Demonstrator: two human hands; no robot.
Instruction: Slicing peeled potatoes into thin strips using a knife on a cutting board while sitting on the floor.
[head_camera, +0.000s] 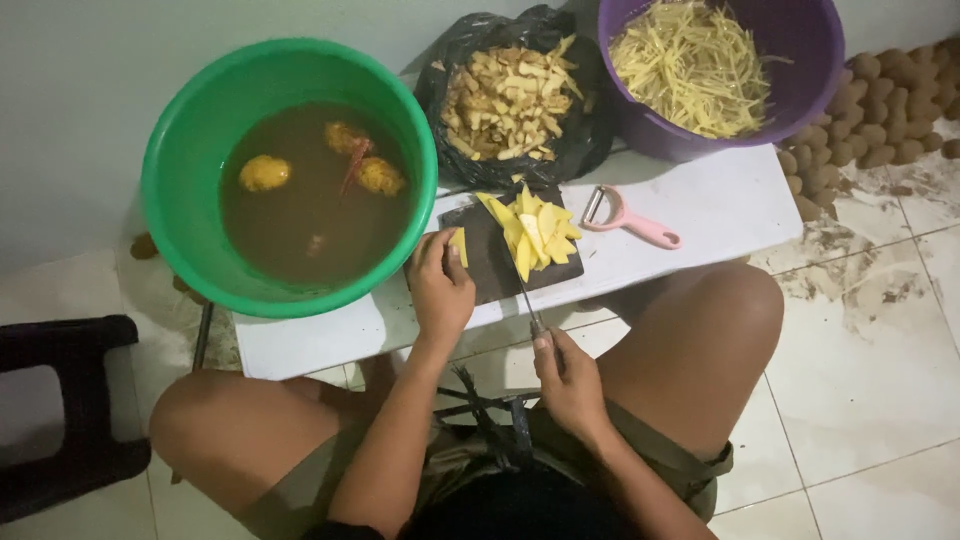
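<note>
The person sat at a low white desk (700, 215) with both hands working over a dark cutting board (490, 262). The left hand (440, 290) rested on the near-left part of the board, its fingers closed on a single yellow potato slice (459, 246). The right hand (568, 380) was well apart from the left, nearer the body, clamped around the handle of a knife (524, 290) whose blade reached forward to the pile of potato slices (535, 232) stacked on the far-right part of the board.

The step in hand appeared to be cutting slices into thin strips. The next move would likely call for the held slice to lie flat under the fingertips, with the blade brought beside them.

A green basin (175, 160) of brown water stood on the left of the desk, with peeled potatoes (265, 173) floating in it. A black bag (580, 140) of peelings lay at the far centre. A purple basin (800, 70) at the far right held cut strips (690, 65). A pink peeler (628, 220) lay on the desk just right of the board. Unpeeled potatoes (880, 110) were heaped on the tiled floor at the far right.
</note>
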